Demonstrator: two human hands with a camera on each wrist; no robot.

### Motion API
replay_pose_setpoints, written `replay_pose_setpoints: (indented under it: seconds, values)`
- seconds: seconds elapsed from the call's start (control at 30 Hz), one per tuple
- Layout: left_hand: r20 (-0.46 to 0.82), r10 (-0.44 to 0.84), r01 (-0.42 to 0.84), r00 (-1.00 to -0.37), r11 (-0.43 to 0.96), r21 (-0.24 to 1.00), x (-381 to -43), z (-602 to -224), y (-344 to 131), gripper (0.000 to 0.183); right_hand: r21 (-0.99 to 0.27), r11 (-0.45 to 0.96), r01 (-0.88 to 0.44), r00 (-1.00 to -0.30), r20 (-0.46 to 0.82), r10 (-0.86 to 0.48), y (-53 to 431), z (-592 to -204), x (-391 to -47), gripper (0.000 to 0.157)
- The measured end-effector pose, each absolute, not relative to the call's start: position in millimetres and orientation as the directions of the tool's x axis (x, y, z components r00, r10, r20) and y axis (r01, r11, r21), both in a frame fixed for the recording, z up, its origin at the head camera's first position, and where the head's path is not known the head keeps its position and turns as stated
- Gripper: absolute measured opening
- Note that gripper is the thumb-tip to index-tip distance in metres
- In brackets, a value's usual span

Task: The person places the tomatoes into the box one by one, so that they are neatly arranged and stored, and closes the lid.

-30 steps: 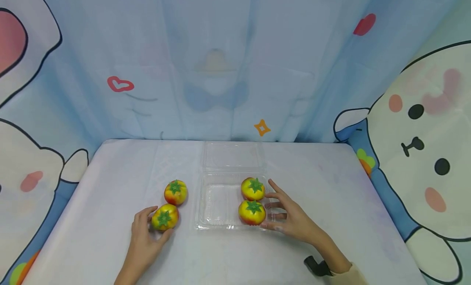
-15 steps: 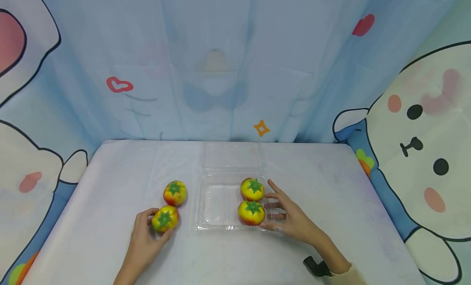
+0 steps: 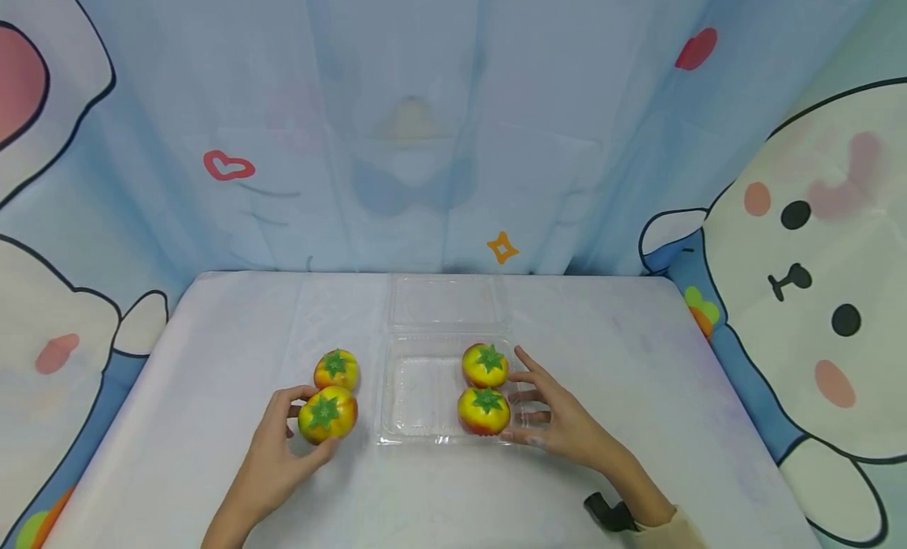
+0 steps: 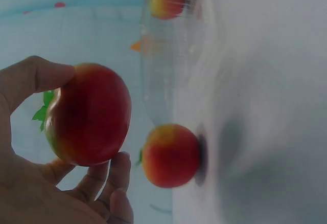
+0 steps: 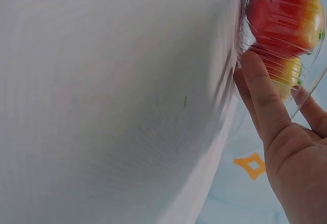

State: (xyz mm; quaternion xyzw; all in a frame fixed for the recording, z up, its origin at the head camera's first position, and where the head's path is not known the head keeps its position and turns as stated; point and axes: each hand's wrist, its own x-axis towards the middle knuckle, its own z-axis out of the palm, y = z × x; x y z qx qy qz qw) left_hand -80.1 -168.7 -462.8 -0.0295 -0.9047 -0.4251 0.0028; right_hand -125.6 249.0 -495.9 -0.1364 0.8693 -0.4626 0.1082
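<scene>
A red-and-yellow tomato with a green star-shaped top (image 3: 327,414) is in my left hand (image 3: 272,462). In the left wrist view, the thumb lies on one side of this tomato (image 4: 92,115) and fingertips on the other, raised off the white cloth. Just behind it, a second tomato (image 3: 336,367) rests on the cloth. The clear plastic clamshell box (image 3: 418,399) lies with its lid folded back, and two more tomatoes (image 3: 485,365) stand in its right half, one behind the other. My right hand (image 3: 560,423) rests its extended fingers (image 5: 265,93) against the box's right wall.
The transparent lid (image 3: 446,301) lies flat toward the table's back edge. A white cloth (image 3: 425,494) covers the table. Blue printed curtain (image 3: 319,139) hangs behind and at the sides. A black strap piece (image 3: 611,513) sits by the right wrist.
My left hand has lifted its tomato from the cloth and moved it slightly right and up, so it now overlaps the tomato behind it. The right hand and the box have stayed put.
</scene>
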Motion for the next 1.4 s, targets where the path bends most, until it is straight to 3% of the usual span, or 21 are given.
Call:
replay_pose_setpoints:
  seconds: [0.1, 0.33, 0.47, 0.6, 0.83, 1.4]
  values:
    - [0.021, 0.098, 0.076, -0.995, 0.594, 0.801, -83.4, -458.3, -163.2, 0.071, -0.838, 0.529, -0.132, -0.938, -0.066, -0.339, 249.0, -495.6, -125.7, 0.089]
    - [0.021, 0.16, 0.109, -0.987, 0.56, 0.821, -93.1, -459.7, -145.1, 0.07, -0.839, 0.524, -0.145, -0.935, -0.058, -0.35, 249.3, -496.2, -127.4, 0.114]
    - [-0.007, 0.178, 0.092, -0.984, 0.541, 0.836, -98.2, -457.2, -130.2, 0.071, -0.84, 0.522, -0.151, -0.934, -0.052, -0.354, 249.9, -497.0, -127.3, 0.116]
    - [-0.04, 0.191, 0.065, -0.981, 0.512, 0.856, -101.7, -457.0, -114.2, 0.07, -0.839, 0.522, -0.15, -0.934, -0.053, -0.353, 249.6, -495.8, -126.7, 0.113]
    - [-0.021, 0.255, 0.12, -0.967, 0.522, 0.845, -111.2, -464.0, -95.4, 0.068, -0.831, 0.537, -0.144, -0.937, -0.06, -0.344, 247.1, -494.3, -124.8, 0.085]
    - [0.032, 0.369, 0.287, -0.929, 0.66, 0.695, -128.6, -473.2, -67.7, 0.062, -0.842, 0.523, -0.136, -0.938, -0.059, -0.341, 248.0, -492.8, -123.6, 0.086]
